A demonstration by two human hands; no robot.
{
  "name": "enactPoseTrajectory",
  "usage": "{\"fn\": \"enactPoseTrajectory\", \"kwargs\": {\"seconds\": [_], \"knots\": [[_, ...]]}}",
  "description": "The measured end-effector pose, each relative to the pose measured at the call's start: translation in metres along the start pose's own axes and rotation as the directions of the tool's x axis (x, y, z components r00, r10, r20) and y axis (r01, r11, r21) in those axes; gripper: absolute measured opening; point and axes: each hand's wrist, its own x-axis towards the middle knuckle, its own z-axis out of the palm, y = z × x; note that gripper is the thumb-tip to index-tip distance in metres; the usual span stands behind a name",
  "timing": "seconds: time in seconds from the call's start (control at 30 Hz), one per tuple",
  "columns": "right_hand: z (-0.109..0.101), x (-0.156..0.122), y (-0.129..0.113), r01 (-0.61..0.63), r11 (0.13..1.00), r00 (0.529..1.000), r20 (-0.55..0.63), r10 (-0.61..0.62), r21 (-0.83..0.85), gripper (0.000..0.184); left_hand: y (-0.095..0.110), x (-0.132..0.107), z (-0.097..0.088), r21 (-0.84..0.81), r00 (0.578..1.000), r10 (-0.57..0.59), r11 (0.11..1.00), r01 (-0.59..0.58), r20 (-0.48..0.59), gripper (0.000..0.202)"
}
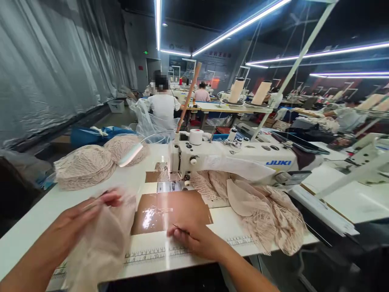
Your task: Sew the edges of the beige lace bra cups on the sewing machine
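Fingers of left hand (pixel 74 227) pinch beige fabric (pixel 101 247) aloft; right hand (pixel 196 240), flat on table (pixel 36 221), nips dark strand (pixel 181 229).

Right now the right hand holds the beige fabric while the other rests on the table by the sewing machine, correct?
No. The head view shows the left hand holds the fabric; the right hand rests on the table by the sewing machine.
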Motion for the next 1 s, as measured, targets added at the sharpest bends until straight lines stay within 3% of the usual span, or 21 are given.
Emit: {"fn": "enactPoseTrajectory", "kwargs": {"seconds": [0.07,0.2,0.4,0.53,0.63,0.73,0.87,0.93,1.0], "knots": [[0.005,0.008,-0.013,0.008,0.995,0.998,0.054,-0.013,0.098,0.044,-0.002,0.014,-0.004,0.007,0.994,-0.046,0.999,0.045,0.1,0.055],[0.005,0.03,-0.039,0.008,0.999,0.999,-0.037,-0.007,0.042,0.047,-0.016,0.018,0.003,-0.091,0.962,-0.041,0.994,0.068,0.269,0.062],[0.018,0.07,-0.05,-0.159,0.955,0.987,0.059,0.149,0.25,0.047,-0.021,0.008,0.012,-0.18,0.845,0.036,0.981,0.072,0.533,0.04],[0.029,0.087,-0.05,-0.218,0.866,0.976,0.12,0.183,0.45,0.043,-0.016,0.006,0.015,-0.192,0.823,0.096,0.981,0.017,0.561,0.037],[0.035,0.093,-0.052,-0.254,0.797,0.966,0.185,0.181,0.548,0.04,-0.013,0.006,0.016,-0.089,0.843,0.104,0.994,-0.067,0.528,0.04],[0.042,0.096,-0.052,-0.232,0.783,0.971,0.186,0.15,0.578,0.042,-0.014,0.008,0.018,0.025,0.868,0.104,0.991,-0.133,0.485,0.052],[0.037,0.086,-0.042,-0.16,0.886,0.986,0.103,0.128,0.434,0.036,-0.019,0.009,0.021,0.055,0.877,0.149,0.979,-0.194,0.456,0.067],[0.023,0.071,-0.03,-0.15,0.972,0.987,-0.022,0.156,0.182,0.031,-0.021,0.005,0.021,0.067,0.897,0.116,0.985,-0.159,0.427,0.058],[0.002,0.051,-0.013,-0.175,0.959,0.969,-0.21,0.129,-0.222,0.028,-0.022,-0.002,0.022,0.078,0.925,0.095,0.988,-0.132,0.369,0.048]]}}
